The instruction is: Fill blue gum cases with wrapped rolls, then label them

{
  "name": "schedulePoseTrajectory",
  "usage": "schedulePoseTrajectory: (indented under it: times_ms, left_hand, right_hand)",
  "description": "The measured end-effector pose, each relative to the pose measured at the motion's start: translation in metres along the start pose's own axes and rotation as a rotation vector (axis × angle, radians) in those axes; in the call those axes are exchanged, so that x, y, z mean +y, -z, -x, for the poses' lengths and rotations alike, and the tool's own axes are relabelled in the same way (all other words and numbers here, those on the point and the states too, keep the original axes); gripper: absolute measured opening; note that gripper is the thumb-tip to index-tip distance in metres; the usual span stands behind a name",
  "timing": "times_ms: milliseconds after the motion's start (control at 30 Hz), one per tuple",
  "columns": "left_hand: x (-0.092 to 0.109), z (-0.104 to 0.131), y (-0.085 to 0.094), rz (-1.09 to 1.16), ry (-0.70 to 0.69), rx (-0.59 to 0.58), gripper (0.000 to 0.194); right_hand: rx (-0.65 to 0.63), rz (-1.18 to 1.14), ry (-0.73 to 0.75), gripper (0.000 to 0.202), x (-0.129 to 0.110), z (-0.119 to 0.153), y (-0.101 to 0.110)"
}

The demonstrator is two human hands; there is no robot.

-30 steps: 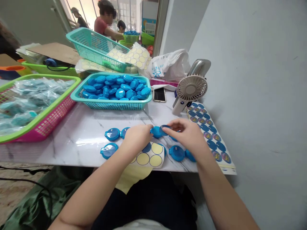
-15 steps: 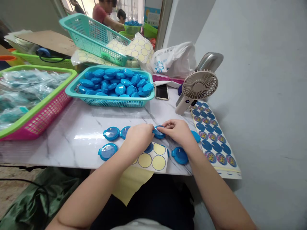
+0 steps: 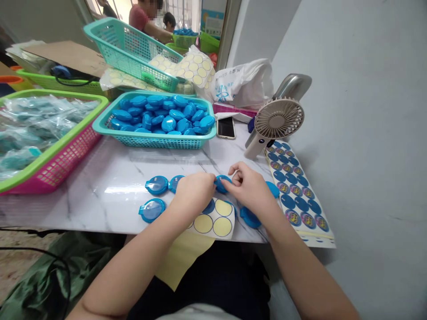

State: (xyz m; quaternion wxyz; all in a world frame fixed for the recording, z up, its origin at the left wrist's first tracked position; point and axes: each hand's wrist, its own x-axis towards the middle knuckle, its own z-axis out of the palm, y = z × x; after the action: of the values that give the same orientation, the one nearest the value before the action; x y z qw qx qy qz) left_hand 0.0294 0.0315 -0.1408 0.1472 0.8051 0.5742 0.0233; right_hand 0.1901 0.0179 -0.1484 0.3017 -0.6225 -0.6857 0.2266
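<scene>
On the marbled table, a blue round plastic case (image 3: 221,184) with a round sticker on its lid lies between my hands. My left hand (image 3: 196,190) is closed, its fingertips at the case's left edge. My right hand (image 3: 247,183) rests its thumb on the case's right side; its other fingers are curled and raised, apart from the thumb. Several like cases lie around, including a stickered one (image 3: 156,185) at left and one (image 3: 251,218) partly under my right wrist. Below my left hand is a sheet of round stickers (image 3: 213,220), mostly peeled to yellow backing; my forearm hides part of it.
A turquoise basket (image 3: 153,141) full of blue cases stands behind. At left is a green-rimmed pink basket (image 3: 63,161) of bagged items. A phone (image 3: 226,128), a small fan (image 3: 276,120) and printed sticker sheets (image 3: 296,191) occupy the right side. People work beyond the window.
My right fingers have lifted off the case's far edge and curled, while the thumb stays on it. My left hand has barely moved.
</scene>
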Motion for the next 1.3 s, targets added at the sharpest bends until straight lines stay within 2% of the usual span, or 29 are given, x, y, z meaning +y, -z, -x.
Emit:
schedulePoseTrajectory:
  times_ms: [100, 133, 200, 333, 467, 633, 833, 1033, 1300]
  left_hand:
    - [-0.001, 0.016, 0.010, 0.024, -0.047, 0.028, 0.034]
    - [-0.001, 0.022, 0.013, 0.033, -0.062, 0.038, 0.039]
    - [-0.001, 0.036, 0.020, 0.096, -0.103, 0.050, 0.050]
    - [0.005, 0.059, 0.029, 0.298, -0.242, 0.090, 0.047]
    - [0.016, 0.071, 0.030, 0.291, -0.287, 0.181, 0.047]
    - [0.028, 0.069, 0.026, 0.157, -0.257, 0.291, 0.043]
    - [0.042, 0.063, 0.024, 0.237, -0.305, 0.229, 0.042]
    - [0.053, 0.056, 0.020, 0.297, -0.282, 0.180, 0.041]
    - [0.057, 0.053, 0.017, 0.234, -0.253, 0.156, 0.040]
  right_hand:
    - [-0.073, 0.005, 0.114, 0.008, -0.028, 0.032, 0.008]
    - [-0.074, 0.008, 0.161, 0.003, -0.036, 0.044, 0.010]
    - [-0.017, 0.042, 0.295, 0.010, -0.047, 0.065, 0.012]
    - [0.133, 0.087, 0.400, 0.010, -0.052, 0.089, 0.016]
    - [0.176, 0.112, 0.417, 0.014, -0.049, 0.101, 0.028]
    - [0.176, 0.167, 0.411, 0.015, -0.045, 0.115, 0.046]
    - [0.157, 0.196, 0.473, 0.017, -0.030, 0.127, 0.056]
    - [0.150, 0.319, 0.570, 0.020, -0.016, 0.135, 0.059]
    - [0.191, 0.508, 0.729, 0.027, -0.010, 0.137, 0.065]
